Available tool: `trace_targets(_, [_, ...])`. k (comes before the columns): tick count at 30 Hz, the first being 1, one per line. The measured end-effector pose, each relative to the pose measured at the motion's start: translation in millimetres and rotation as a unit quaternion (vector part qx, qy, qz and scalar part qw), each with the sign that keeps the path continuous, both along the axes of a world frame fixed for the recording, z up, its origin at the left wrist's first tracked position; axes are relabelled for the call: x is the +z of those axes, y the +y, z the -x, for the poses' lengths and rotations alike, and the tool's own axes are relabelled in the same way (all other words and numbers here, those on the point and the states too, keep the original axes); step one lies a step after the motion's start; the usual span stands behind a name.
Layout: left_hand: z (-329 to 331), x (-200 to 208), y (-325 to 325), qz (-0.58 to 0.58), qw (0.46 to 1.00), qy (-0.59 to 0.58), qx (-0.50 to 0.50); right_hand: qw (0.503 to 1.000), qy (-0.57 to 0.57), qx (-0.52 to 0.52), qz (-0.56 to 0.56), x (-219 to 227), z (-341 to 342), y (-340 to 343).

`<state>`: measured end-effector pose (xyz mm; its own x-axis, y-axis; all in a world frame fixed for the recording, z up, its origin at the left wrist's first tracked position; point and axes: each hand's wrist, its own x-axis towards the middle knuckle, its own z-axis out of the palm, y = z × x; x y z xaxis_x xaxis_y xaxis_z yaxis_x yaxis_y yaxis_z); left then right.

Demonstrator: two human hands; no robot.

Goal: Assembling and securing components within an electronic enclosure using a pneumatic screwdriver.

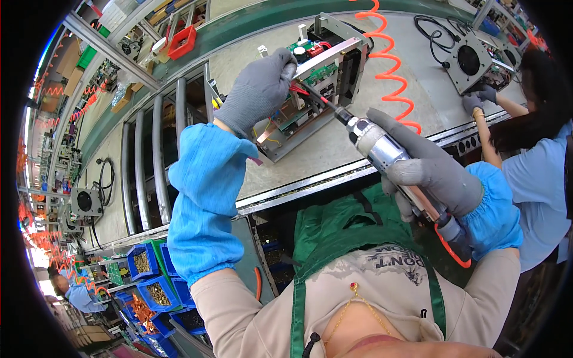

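Near the top middle, the left hand [261, 88] presses its fingers together at a metal box [326, 61]; the right hand [441, 173] curls its fingers round a silver driver [377, 142].

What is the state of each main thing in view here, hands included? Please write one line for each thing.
Metal-framed unit: open, circuit boards exposed.
Left hand: gloved, fingers curled at the unit's edge; grip unclear.
Right hand: gloved, closed around the power screwdriver.
Power screwdriver: held, tip pointing toward the unit.
Orange coiled hose: coils spread apart.
Blue bins: open, holding small parts.
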<state>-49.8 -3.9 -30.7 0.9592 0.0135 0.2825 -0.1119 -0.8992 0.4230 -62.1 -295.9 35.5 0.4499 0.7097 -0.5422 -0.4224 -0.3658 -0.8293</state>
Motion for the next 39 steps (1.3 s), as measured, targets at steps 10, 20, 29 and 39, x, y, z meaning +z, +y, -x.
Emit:
trace_targets(10, [-2,5,19,0.084,0.995,0.044,-0.006,0.999,-0.002,-0.017,-0.05,-36,-4,-2])
trace_targets(20, [-27,25,24,-0.027,0.982,0.184,-0.041,0.999,0.019,0.007,-0.042,-45,-12,-8])
trace_targets(29, [-32,23,32,-0.018,0.975,0.218,-0.022,0.997,0.025,-0.001,-0.074,-57,-14,-8])
trace_targets(39, [-28,17,28,-0.002,0.984,0.176,-0.019,0.994,0.032,-0.027,-0.102,-63,-5,-5])
